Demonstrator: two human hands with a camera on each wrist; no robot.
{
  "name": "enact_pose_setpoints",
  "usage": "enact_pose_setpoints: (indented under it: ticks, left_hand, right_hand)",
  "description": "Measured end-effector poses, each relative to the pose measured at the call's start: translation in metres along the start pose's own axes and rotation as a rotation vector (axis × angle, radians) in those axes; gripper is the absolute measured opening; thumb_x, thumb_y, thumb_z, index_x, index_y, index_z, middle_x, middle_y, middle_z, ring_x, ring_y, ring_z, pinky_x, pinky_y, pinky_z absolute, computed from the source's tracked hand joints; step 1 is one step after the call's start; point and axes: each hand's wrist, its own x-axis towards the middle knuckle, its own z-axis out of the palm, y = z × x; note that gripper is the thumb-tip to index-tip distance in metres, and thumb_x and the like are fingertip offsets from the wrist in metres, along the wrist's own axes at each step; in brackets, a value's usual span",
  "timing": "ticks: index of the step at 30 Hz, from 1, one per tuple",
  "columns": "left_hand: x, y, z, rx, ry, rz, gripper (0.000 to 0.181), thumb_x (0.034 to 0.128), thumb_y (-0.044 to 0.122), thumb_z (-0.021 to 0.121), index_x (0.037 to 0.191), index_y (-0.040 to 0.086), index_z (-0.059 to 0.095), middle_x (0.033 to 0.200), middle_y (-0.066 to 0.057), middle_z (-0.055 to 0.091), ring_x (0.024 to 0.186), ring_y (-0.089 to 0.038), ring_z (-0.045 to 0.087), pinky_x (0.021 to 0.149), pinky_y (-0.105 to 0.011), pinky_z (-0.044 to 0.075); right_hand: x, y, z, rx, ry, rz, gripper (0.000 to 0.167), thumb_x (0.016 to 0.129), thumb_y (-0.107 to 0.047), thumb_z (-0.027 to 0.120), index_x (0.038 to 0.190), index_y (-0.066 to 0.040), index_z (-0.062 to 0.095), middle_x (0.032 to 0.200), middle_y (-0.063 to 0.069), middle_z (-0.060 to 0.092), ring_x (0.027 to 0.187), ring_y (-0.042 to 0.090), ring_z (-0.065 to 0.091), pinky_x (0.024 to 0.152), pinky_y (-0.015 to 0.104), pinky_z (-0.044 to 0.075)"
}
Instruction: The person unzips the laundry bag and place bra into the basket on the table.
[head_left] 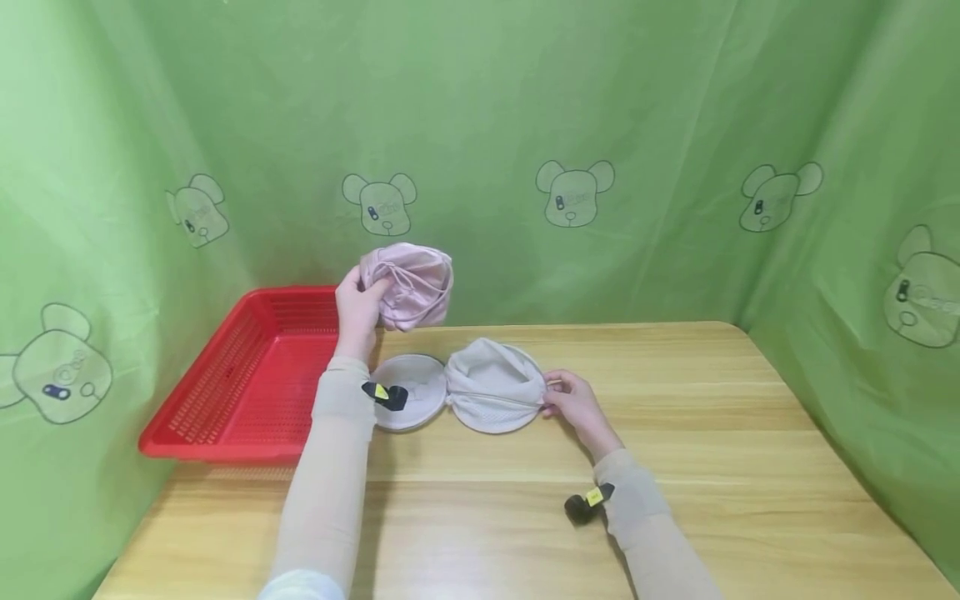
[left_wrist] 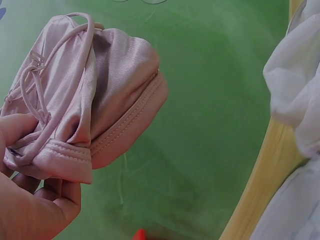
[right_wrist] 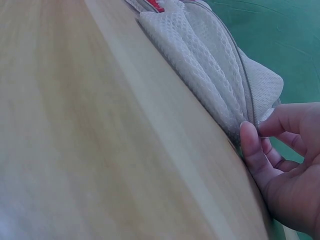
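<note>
A folded pink satin bra [head_left: 417, 287] with thin straps is held up by my left hand [head_left: 356, 310], above the back edge of the table. In the left wrist view, thumb and fingers pinch the lower corner of the bra [left_wrist: 117, 95], beside its straps. A white mesh laundry bag [head_left: 495, 392] lies on the table, its two round halves spread side by side. My right hand [head_left: 574, 403] pinches the right edge of the bag between thumb and fingers. The right wrist view shows that grip at the rim of the mesh bag [right_wrist: 200, 60].
A red plastic basket [head_left: 225, 452] with slotted sides stands at the table's left, close to my left forearm. The wooden table [head_left: 720, 467] reaches right and forward. Green curtains [head_left: 480, 100] with printed bear heads hang behind and at both sides.
</note>
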Motion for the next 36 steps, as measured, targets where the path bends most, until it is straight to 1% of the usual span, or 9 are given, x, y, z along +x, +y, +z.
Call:
enact_pose_setpoints:
  ticks: [2,4,7,13,22,27,30,36]
  left_hand:
    - [0.001,0.002,-0.006,0.022,0.012,0.008,0.036,0.0834,0.001,0.068,0.119,0.005,0.064,0.100,0.004,0.065,0.089,-0.009,0.060,0.090,-0.023,0.051]
    - [0.002,0.006,-0.011,0.019,0.017,0.014,0.036,0.0839,0.001,0.067,0.120,0.004,0.064,0.099,0.004,0.064,0.090,-0.008,0.060,0.090,-0.023,0.051]
    - [0.004,0.009,-0.019,-0.016,0.024,0.021,0.036,0.0841,-0.001,0.066,0.119,0.003,0.064,0.099,0.003,0.064,0.091,-0.009,0.060,0.090,-0.024,0.051]
    - [0.005,0.014,-0.034,-0.028,0.058,0.011,0.034,0.0844,-0.002,0.066,0.117,0.004,0.065,0.098,0.004,0.063,0.092,-0.010,0.060,0.089,-0.023,0.051]
    - [0.007,0.015,-0.054,-0.036,0.115,0.020,0.031,0.0842,-0.004,0.064,0.114,0.004,0.066,0.094,0.005,0.062,0.089,-0.009,0.058,0.084,-0.020,0.050]
    - [0.007,0.015,-0.067,-0.049,0.146,0.028,0.026,0.0836,-0.004,0.065,0.107,0.008,0.068,0.091,0.006,0.063,0.087,-0.008,0.058,0.082,-0.019,0.049]
    - [0.005,0.015,-0.075,-0.068,0.164,0.023,0.025,0.0833,-0.005,0.065,0.103,0.011,0.068,0.090,0.006,0.064,0.086,-0.008,0.058,0.081,-0.019,0.049]
    - [0.005,0.014,-0.089,-0.093,0.198,0.014,0.026,0.0838,-0.005,0.065,0.102,0.012,0.068,0.089,0.007,0.064,0.085,-0.007,0.059,0.081,-0.019,0.049]
  right_hand:
    - [0.000,0.000,0.001,0.002,-0.006,-0.001,0.038,0.086,0.007,0.055,0.123,0.008,0.051,0.090,0.004,0.064,0.070,0.014,0.062,0.065,0.025,0.059]
    - [0.001,-0.001,0.001,0.002,-0.009,-0.003,0.037,0.086,0.007,0.055,0.123,0.008,0.051,0.090,0.005,0.064,0.070,0.014,0.062,0.065,0.025,0.059]
    - [0.001,-0.002,0.001,0.006,-0.008,-0.004,0.036,0.087,0.006,0.055,0.123,0.008,0.051,0.089,0.004,0.063,0.070,0.013,0.062,0.065,0.025,0.059]
    - [-0.001,-0.004,0.001,-0.002,-0.008,-0.002,0.037,0.087,0.007,0.055,0.124,0.008,0.051,0.089,0.004,0.062,0.070,0.013,0.062,0.065,0.024,0.059]
    - [-0.003,-0.004,0.000,-0.006,-0.005,0.000,0.037,0.087,0.007,0.055,0.124,0.008,0.050,0.089,0.004,0.062,0.070,0.013,0.062,0.065,0.024,0.059]
    - [-0.004,-0.003,0.001,-0.004,0.001,-0.001,0.037,0.086,0.008,0.055,0.123,0.008,0.051,0.088,0.003,0.062,0.070,0.013,0.062,0.064,0.024,0.059]
    - [-0.003,-0.002,0.001,0.000,0.000,-0.009,0.037,0.086,0.009,0.054,0.123,0.010,0.051,0.086,0.003,0.061,0.069,0.013,0.062,0.064,0.024,0.059]
    - [-0.001,0.000,0.001,0.011,-0.002,-0.018,0.038,0.086,0.010,0.054,0.124,0.011,0.050,0.085,0.002,0.061,0.067,0.012,0.062,0.062,0.024,0.058]
